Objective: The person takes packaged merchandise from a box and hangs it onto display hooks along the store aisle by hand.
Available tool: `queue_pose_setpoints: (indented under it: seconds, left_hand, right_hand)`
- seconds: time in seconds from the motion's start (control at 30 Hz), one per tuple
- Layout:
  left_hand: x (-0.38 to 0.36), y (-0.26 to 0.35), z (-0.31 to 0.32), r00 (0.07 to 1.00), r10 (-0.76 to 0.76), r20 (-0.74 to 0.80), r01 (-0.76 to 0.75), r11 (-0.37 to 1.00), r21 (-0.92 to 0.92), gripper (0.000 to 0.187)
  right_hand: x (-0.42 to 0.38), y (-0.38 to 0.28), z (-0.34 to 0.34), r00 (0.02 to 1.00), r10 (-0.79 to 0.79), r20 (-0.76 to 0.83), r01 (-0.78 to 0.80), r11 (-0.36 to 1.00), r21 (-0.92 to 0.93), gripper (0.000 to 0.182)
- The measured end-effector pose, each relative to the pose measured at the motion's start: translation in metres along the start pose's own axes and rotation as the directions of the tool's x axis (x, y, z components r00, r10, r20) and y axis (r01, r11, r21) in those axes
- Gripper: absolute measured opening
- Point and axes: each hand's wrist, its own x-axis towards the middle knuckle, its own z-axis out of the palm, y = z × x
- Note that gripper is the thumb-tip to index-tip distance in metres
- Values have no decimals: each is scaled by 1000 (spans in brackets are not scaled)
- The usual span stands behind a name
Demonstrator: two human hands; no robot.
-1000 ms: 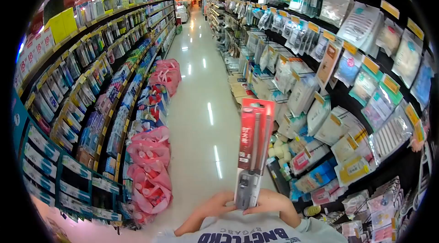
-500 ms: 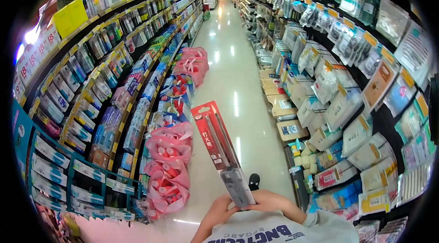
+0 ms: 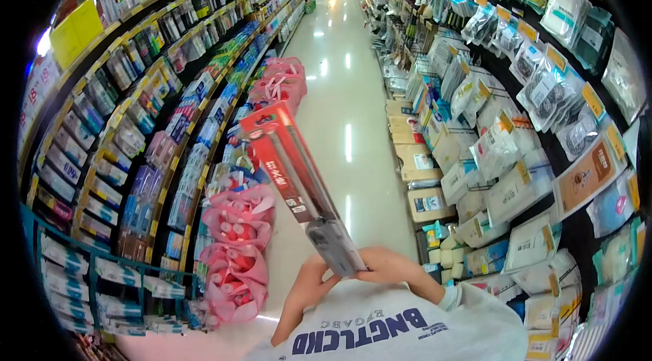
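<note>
A long stick lighter in a red-backed blister pack (image 3: 299, 188) stands up in front of my chest, its top leaning away and to the left. My left hand (image 3: 314, 284) grips the pack's lower left edge, fingers closed. On the lower right edge, my right hand (image 3: 388, 266) is closed as well, with the thumb side against the plastic. The lighter's grey handle (image 3: 333, 245) shows through the clear cover just above both hands. Most fingertips are hidden behind the pack.
Shelves of small packaged goods (image 3: 142, 130) line the left side, with pink bags of bottles (image 3: 238, 215) at their foot. Hanging packets (image 3: 516, 177) and boards (image 3: 415, 157) fill the right rack. A shiny tiled aisle (image 3: 339, 82) runs between them.
The lighter pack has swung to the left and turned, so its side edge now shows. Both hands have risen slightly in view, still on its lower end. The dark shoe is now out of sight.
</note>
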Motion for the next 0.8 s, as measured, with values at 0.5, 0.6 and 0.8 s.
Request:
queue_pose_setpoints:
  seconds: [0.5, 0.6, 0.8]
  left_hand:
    - [179, -79, -28, 955, 106, 275, -82, 992, -96, 27]
    - [230, -88, -61, 960, 149, 238, -155, 988, 4, 25]
    - [307, -118, -140, 939, 299, 171, -308, 951, 32, 22]
  right_hand:
    - [71, 97, -77, 881, 373, -292, -168, 822, 544, 29]
    - [111, 103, -112, 828, 428, -363, -260, 866, 428, 21]
    - [207, 110, -164, 862, 307, -403, -100, 883, 459, 20]
